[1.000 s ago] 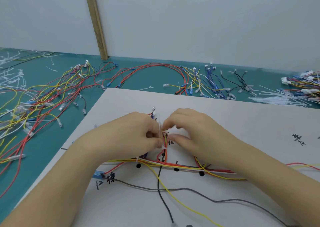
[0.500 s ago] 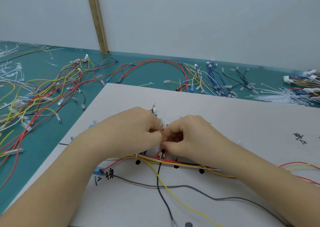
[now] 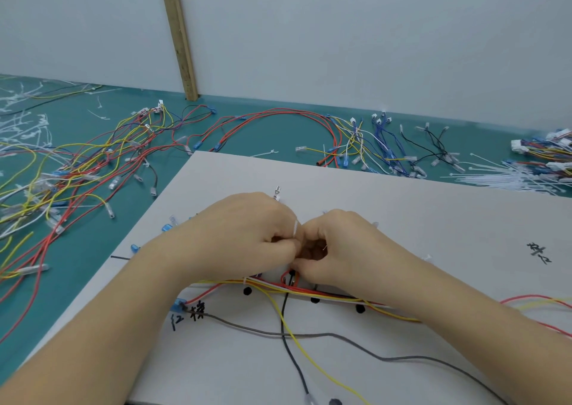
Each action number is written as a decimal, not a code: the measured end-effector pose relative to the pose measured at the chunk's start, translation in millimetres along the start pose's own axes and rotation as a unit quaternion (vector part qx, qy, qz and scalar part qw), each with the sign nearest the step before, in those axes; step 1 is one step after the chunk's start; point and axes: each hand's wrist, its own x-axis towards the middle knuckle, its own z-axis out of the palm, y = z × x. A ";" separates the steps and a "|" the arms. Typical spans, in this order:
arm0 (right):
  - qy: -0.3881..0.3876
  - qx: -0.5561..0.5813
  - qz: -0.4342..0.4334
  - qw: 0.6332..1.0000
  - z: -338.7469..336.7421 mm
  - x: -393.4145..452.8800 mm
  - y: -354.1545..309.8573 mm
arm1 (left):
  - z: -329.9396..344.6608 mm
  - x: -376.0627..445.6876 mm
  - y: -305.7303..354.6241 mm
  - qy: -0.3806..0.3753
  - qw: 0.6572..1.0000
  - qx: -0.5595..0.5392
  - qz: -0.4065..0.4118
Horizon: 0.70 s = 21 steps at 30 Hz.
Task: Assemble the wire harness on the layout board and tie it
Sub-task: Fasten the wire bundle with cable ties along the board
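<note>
The grey layout board (image 3: 402, 206) lies in front of me with black dots and handwritten marks. A harness of red, yellow and white wires (image 3: 334, 296) runs across it, and a short branch rises between my hands. My left hand (image 3: 247, 234) and my right hand (image 3: 337, 243) meet knuckle to knuckle over that branch. A white cable tie (image 3: 296, 228) sticks up between them, pinched by the curled fingers of my left hand. My right hand's fingers are curled around the branch and the tie's lower end, which are mostly hidden. A grey wire (image 3: 387, 358) and a black wire (image 3: 294, 364) trail toward me.
Loose red, yellow and blue wires (image 3: 93, 163) are strewn over the green table at the left and back. A pile of white cable ties (image 3: 507, 177) lies at the back right beside white-connector harnesses (image 3: 551, 150). A wooden strip (image 3: 179, 33) leans on the wall.
My hands have closed together over the branch; my right hand's fingers have curled in tighter. The view has tilted slightly, shifting the scene down.
</note>
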 end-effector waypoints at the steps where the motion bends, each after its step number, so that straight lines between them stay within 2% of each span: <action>1: -0.002 0.004 0.002 1.000 -0.7 -0.4 0.5 | 0.0 -0.6 0.4 0.007 1.000 -0.012 -0.002; 6: 0.008 0.082 0.015 0.997 -5.5 -4.9 1.5 | -1.2 0.5 4.1 0.044 0.996 -0.082 -0.002; 15: 0.026 -0.041 0.011 0.999 -1.6 -4.2 -7.5 | 1.1 -1.8 1.8 0.041 0.997 -0.067 0.002; 18: 0.031 -0.053 0.013 0.998 -1.5 -4.4 -8.9 | 0.4 -1.2 2.8 0.035 0.998 -0.046 0.016; 21: 0.029 -0.029 0.019 0.999 -3.0 -3.3 -7.4 | -3.6 -1.0 5.8 -0.007 1.000 0.006 0.023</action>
